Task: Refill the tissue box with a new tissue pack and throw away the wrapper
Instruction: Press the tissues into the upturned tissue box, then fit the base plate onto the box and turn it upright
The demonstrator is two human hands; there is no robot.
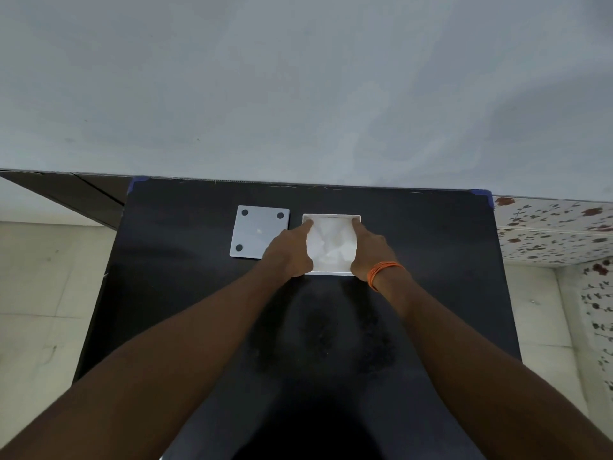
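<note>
Right, head view only: I've got the white tissue box (331, 270) upside down and open on the dark bench (199, 310), tissues (331, 242) already inside. My left hand (292, 252) and right hand (368, 250) each hold a narrow grip, fingers pressing along the inner side walls, tucking the pack down. Just left of the box, the base panel (259, 232) lies flat, not yet fitted. So the filling looks nearly done; closing the box is left, and the wrapper I can't see anywhere.
</note>
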